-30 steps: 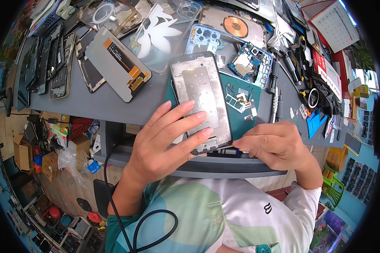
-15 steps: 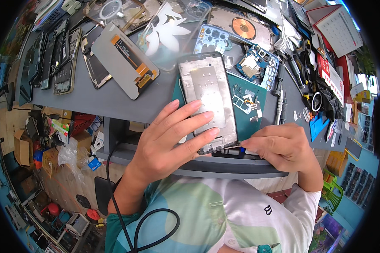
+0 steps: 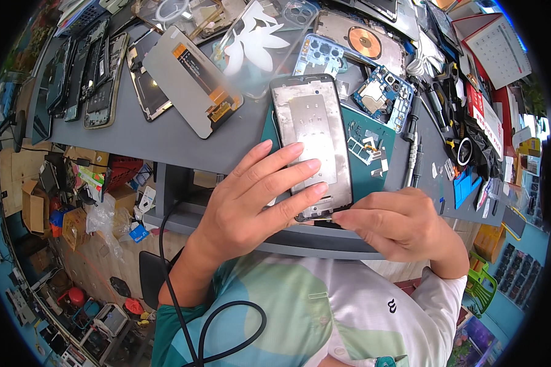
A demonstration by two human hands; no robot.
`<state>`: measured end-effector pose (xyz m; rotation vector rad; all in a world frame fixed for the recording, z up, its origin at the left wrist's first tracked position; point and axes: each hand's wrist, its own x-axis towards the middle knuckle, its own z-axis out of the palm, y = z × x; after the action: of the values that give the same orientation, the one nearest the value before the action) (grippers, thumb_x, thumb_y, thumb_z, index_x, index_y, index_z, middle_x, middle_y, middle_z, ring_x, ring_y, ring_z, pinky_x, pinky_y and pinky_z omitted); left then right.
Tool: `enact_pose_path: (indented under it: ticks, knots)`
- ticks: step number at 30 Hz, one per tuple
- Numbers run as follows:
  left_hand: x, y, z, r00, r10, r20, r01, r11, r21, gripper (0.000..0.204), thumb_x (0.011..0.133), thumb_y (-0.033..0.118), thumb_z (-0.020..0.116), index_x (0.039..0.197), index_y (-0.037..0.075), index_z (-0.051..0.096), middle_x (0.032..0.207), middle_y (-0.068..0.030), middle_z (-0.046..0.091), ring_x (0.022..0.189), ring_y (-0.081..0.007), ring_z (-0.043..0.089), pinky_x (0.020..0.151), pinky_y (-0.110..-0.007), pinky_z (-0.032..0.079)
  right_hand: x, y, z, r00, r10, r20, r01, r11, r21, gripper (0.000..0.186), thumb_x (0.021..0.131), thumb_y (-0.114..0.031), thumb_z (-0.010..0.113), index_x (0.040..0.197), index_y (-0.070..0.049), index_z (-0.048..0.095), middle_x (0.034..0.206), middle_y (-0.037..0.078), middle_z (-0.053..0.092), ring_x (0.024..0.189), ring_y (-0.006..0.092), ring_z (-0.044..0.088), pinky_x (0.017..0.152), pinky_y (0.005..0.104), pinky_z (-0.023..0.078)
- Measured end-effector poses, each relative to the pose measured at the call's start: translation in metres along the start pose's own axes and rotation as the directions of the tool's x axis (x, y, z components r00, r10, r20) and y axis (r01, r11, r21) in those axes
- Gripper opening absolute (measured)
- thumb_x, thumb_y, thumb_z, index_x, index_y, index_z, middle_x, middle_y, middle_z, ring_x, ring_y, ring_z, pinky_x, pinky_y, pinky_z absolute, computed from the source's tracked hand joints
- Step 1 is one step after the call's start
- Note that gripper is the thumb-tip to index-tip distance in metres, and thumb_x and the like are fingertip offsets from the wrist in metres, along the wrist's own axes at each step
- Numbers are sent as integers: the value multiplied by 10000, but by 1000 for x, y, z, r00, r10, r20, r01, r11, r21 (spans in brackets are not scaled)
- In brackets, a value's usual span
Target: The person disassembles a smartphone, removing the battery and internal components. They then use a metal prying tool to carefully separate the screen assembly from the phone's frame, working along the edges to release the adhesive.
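A phone's metal mid-frame (image 3: 315,125), with a bare silvery inner face and dark rim, lies slanted over the front edge of a green mat (image 3: 373,125). Across its lower left part spread the fingers of my left hand (image 3: 245,199), which hold it; the thumb is hidden. My right hand (image 3: 392,220) is closed in a pinch at the frame's lower right corner. Something thin and pale shows at those fingertips, along the bottom edge, too small to make out. Right of the frame, small metal parts and a card tray (image 3: 359,150) lie on the mat.
Beyond the frame lie a blue phone housing with circuit board (image 3: 382,92) and a clear case (image 3: 257,46). A display panel (image 3: 193,82) and phone shells (image 3: 107,82) are on the left. Screwdrivers (image 3: 412,150) lie right. A black cable (image 3: 165,269) hangs before my left arm.
My right hand has moved a little left along the frame's bottom edge, still pinching. The left hand keeps its place on the frame. The whole view has shifted slightly.
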<state>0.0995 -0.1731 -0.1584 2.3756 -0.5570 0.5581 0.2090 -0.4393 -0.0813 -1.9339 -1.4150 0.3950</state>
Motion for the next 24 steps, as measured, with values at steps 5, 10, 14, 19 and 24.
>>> enact_pose_path:
  ticks: [5, 10, 14, 19, 24]
  knots:
    - [3, 7, -1, 998, -55, -4, 55, 996, -65, 470, 783, 237, 898, 1247, 182, 847, 1401, -55, 755, 1365, -315, 683, 1197, -528, 499, -10, 6, 2, 1000, -3, -31, 3, 1000, 20, 422, 810, 57, 793, 1222, -33, 808, 897, 51, 751, 620, 177, 679, 504, 331, 536]
    - [2, 3, 0, 1000, -23, -9, 23, 999, -23, 463, 791, 215, 885, 1251, 187, 845, 1394, -53, 757, 1361, -312, 684, 1197, -527, 504, -1, -2, 5, 1000, 7, 9, -7, 1000, 6, 416, 816, 53, 793, 1224, -25, 802, 925, 58, 766, 634, 174, 697, 510, 325, 555]
    - [4, 9, -2, 998, -63, 0, 63, 996, -62, 463, 782, 172, 875, 1244, 190, 849, 1393, -50, 758, 1358, -308, 686, 1196, -526, 506, -10, 0, 5, 999, 25, -34, -24, 999, 24, 416, 817, 58, 792, 1226, -20, 796, 925, 62, 770, 639, 182, 705, 515, 325, 563]
    - [3, 7, -2, 998, -58, -7, 57, 997, -47, 461, 779, 155, 874, 1238, 190, 851, 1390, -47, 759, 1356, -306, 688, 1198, -526, 504, 0, -8, 6, 999, 52, 6, -52, 998, 36, 404, 825, 64, 790, 1221, -18, 793, 908, 70, 769, 655, 199, 723, 520, 334, 567]
    - [7, 10, -3, 996, -84, -2, 84, 992, -99, 447, 786, 186, 885, 1232, 188, 851, 1384, -48, 761, 1355, -309, 690, 1199, -525, 502, -10, -4, 7, 997, 51, -50, -49, 998, 36, 404, 828, 66, 790, 1222, -23, 789, 897, 70, 764, 666, 200, 728, 521, 339, 558]
